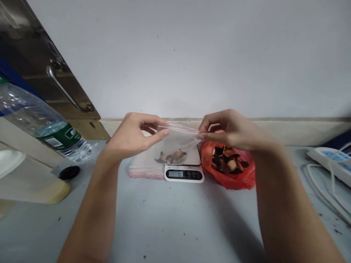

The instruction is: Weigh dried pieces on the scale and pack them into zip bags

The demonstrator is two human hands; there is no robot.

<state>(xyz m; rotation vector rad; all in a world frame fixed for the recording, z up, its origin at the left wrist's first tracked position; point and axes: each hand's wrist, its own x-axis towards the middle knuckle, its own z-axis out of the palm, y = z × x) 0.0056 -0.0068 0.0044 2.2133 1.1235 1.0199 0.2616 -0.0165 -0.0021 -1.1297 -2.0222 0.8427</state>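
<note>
Between my two hands hangs a clear zip bag (178, 140) with a few brown dried pieces (175, 156) at its bottom. My left hand (137, 133) pinches the bag's top left corner, and my right hand (227, 129) pinches the top right. Just behind and below the bag is a white digital scale (184, 179), its display reading 0.0. A stack of zip bags (145, 172) with red edges lies left of the scale. On its right sits a red plastic bag (233, 180), open and filled with dark-skinned dried pieces (229, 160).
At the left stand a plastic water bottle (59, 128) and a whitish container (30, 179), with a black oval object (69, 172) near them. A white power strip (331, 160) with cables lies at the right. A wall (192, 65) rises behind the table (170, 226); dark crumbs dot the tabletop.
</note>
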